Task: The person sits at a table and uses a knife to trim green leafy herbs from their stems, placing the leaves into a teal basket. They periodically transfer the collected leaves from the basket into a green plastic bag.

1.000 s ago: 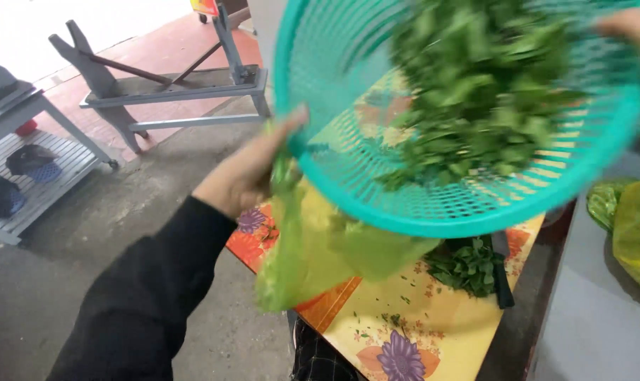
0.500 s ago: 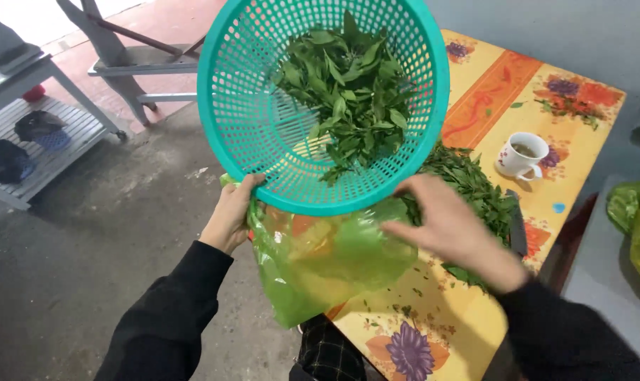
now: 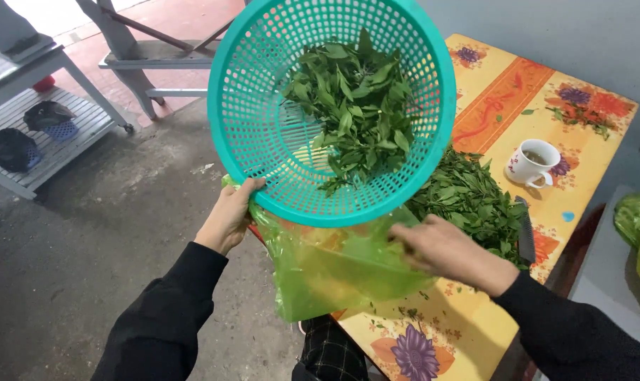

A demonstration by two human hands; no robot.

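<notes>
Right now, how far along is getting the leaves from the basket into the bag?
Done: none visibly in the green plastic bag.
In hand: left hand holds the bag's mouth and the teal basket rim; right hand is at the other side of the bag's mouth.
Left: the leaves in the basket, plus a leaf pile on the table.

Bare hands, long black sleeves, perhaps dark checked trousers [image 3: 330, 353]

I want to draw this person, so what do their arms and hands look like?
Both arms wear long black fabric sleeves that reach to the wrists. The left hand and right hand are bare: no gloves, and no rings, watch or bracelets show. The left sleeve looks loose and wrinkled, the right sleeve likewise. The fingers are plain, with short nails as far as can be seen.
</notes>
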